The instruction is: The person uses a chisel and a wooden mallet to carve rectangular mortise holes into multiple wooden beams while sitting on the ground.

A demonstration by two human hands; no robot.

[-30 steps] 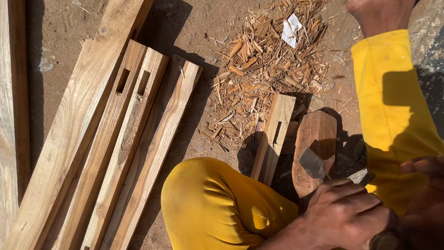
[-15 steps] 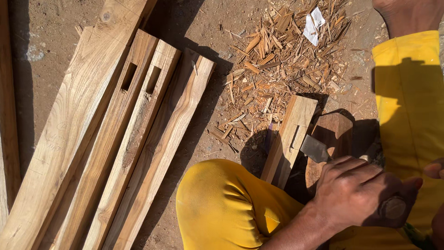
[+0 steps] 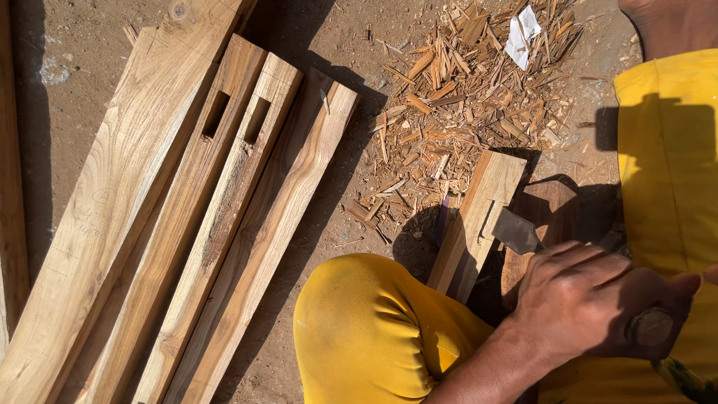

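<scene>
A crumpled white paper scrap (image 3: 521, 34) lies on the wood chips (image 3: 456, 97)

Sunlit dirt ground (image 3: 97, 45), hard dark shadows

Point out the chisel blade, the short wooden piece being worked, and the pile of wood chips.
chisel blade (image 3: 514, 230): head view, on the flat metal face.
short wooden piece (image 3: 479, 217): head view, on its sunlit top face.
pile of wood chips (image 3: 464, 97): head view, on the heap's middle.

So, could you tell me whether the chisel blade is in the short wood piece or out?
In: the chisel tip sits in the slot of the short wood piece.
</scene>
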